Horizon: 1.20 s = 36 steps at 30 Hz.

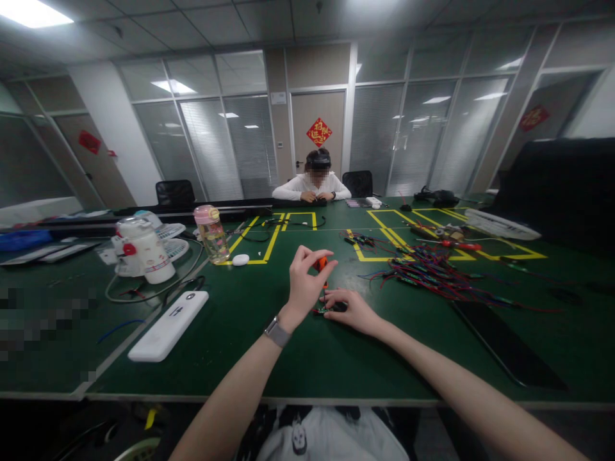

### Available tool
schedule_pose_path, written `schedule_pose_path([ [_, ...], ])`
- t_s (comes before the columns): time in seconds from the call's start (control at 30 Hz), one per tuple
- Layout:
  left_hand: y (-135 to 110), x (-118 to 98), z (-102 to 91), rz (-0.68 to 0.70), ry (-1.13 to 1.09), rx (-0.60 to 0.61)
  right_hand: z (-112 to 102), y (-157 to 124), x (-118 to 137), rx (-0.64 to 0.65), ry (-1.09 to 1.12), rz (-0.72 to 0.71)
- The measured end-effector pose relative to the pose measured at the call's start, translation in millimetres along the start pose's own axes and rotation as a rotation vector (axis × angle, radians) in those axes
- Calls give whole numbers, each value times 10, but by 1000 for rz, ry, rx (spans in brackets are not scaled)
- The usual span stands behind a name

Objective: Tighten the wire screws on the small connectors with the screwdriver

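Note:
My left hand point(306, 276), with a watch on the wrist, is closed around the orange handle of a screwdriver point(323, 263). The tool stands nearly upright, its shaft pointing down at the tabletop. Just below, my right hand point(354, 312) rests on the table with its fingers bent around a small circuit board point(319, 312). Fingers cover most of that board, and the screwdriver's tip is too small to make out. To the right lies a tangled pile of small boards with red and blue wires point(423, 269).
A white power bank point(169, 326) lies left on the green table point(269, 378). Behind it stand a white bottle point(148, 250) and a pink-lidded bottle point(212, 235). A dark flat slab point(507, 342) lies right, near red-handled pliers point(461, 245). Another person point(313, 182) sits opposite.

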<state>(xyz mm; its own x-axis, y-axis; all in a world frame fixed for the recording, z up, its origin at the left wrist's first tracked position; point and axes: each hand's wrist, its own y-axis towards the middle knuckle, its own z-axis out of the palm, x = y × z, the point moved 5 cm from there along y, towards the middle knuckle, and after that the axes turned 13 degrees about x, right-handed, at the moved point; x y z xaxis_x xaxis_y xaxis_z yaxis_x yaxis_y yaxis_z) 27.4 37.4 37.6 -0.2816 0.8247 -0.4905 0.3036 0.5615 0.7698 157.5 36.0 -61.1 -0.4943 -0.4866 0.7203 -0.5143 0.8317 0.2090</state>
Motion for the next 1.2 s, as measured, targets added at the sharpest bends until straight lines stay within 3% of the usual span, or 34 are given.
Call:
schedule_pose_path([
  [0.3, 19, 42, 75, -58, -199, 163, 9, 6, -33, 3, 3, -5],
  [0.53, -8, 20, 18, -36, -12, 17, 13, 6, -36, 2, 9, -14],
  [0.73, -5, 56, 95, -57, -181, 179, 12, 7, -27, 7, 3, -13],
  [0.87, 11, 106, 94, -92, -232, 176, 14, 7, -43, 5, 2, -16],
  [1.07, 17, 48, 21, -50, -19, 92, 10, 1, -37, -3, 2, -22],
  [1.2, 18, -7, 41, 6, -16, 139, 12, 3, -28, 8, -7, -24],
])
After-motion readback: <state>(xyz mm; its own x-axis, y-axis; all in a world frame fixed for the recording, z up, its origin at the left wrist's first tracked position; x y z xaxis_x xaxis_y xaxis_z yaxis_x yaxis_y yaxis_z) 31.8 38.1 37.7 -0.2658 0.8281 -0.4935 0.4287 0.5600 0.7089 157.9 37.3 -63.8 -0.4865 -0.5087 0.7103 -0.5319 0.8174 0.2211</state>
